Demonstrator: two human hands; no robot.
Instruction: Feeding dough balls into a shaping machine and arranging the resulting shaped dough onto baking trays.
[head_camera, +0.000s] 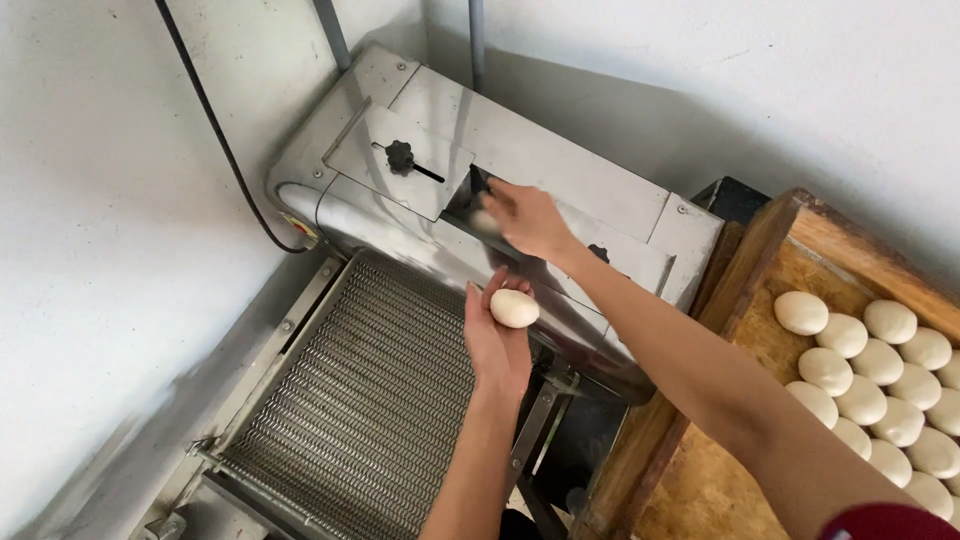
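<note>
We cup a dough ball (514, 308) in our left hand (497, 340) below the machine's slot (478, 192); our right hand (528, 218) there seemingly pinches another blurred piece.

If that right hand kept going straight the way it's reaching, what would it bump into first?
Most likely the dark feed slot in the steel machine. The right hand is already at its mouth, with a blurred dough piece at its fingertips. Depth is hard to judge.
</note>
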